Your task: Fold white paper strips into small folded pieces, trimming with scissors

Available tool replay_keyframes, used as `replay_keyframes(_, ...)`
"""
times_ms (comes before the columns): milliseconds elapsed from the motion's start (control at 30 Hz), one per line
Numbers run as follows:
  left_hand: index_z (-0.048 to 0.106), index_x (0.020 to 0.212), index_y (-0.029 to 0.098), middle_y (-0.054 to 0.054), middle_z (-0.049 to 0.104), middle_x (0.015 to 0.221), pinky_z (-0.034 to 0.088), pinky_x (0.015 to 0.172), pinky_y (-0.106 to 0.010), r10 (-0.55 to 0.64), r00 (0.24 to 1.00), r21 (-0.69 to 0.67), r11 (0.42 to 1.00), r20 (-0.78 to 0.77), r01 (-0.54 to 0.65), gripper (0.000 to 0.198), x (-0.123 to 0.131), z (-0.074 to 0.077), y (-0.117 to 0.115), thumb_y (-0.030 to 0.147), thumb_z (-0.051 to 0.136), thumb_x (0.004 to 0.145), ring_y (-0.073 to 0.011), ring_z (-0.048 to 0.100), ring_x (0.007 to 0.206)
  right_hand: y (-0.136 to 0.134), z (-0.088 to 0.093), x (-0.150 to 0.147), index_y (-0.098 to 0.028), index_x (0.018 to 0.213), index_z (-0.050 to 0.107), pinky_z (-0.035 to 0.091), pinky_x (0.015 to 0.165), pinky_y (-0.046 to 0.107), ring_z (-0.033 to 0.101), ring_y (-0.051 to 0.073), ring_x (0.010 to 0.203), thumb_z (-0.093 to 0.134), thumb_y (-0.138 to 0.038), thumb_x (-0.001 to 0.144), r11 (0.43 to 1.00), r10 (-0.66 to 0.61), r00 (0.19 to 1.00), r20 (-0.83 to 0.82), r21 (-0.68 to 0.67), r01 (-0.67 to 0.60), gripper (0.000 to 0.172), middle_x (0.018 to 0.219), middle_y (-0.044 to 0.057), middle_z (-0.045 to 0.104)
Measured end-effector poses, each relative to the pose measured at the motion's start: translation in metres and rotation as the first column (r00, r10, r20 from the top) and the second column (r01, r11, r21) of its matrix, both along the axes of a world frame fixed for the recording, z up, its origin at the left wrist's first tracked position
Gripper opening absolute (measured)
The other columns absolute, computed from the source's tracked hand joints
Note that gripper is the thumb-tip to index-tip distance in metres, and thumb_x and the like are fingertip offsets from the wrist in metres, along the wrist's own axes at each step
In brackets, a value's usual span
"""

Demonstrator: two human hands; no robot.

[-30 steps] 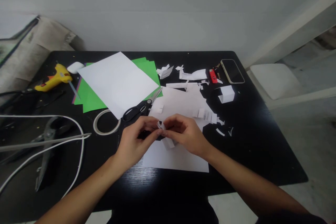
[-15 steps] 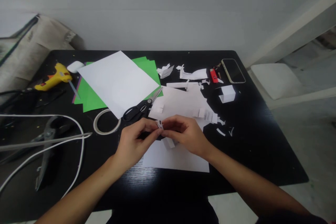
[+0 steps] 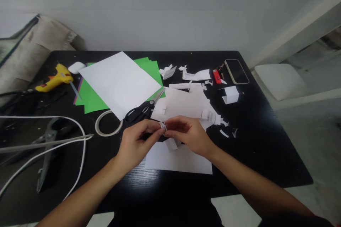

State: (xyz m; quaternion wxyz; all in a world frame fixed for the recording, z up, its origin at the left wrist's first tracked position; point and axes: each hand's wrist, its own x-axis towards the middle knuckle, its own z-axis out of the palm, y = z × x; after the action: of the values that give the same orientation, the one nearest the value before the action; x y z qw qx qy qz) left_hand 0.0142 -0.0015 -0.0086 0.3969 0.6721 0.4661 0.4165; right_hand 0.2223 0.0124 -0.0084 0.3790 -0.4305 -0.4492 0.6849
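Black table (image 3: 266, 156) spans the frame. At lower centre, a white sheet (image 3: 181, 165) lies beneath the hands. Just below mid-frame, left hand (image 3: 140, 138) and right hand (image 3: 193, 136) meet, fingertips pinched on a small paper piece (image 3: 162, 126) between them; whether the white fold (image 3: 172, 144) just beneath belongs to it, I can't tell. Beyond, left of centre, are tape (image 3: 97, 124) and scissors (image 3: 151, 103); farther, at upper right, lighter (image 3: 216, 76) and phone (image 3: 237, 72).
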Motion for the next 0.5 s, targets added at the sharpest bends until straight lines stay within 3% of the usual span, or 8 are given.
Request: replay_keyframes(500, 0.073, 0.100, 0.018, -0.005, 0.077, 0.098, 0.065, 0.078, -0.027, -0.036, 0.999, -0.037, 0.999, 0.024, 0.037, 0.008, 0.0020, -0.0003, -0.0001, 0.018, 0.073, 0.093, -0.0149, 0.076, 0.084, -0.0053, 0.0016, -0.0037, -0.021, 0.099, 0.079, 0.064, 0.091, 0.041, 0.077, 0.022, 0.092, 0.090, -0.035, 0.077, 0.993, -0.048, 0.996, 0.081, 0.111, 0.039, 0.028, 0.097, 0.005, 0.080)
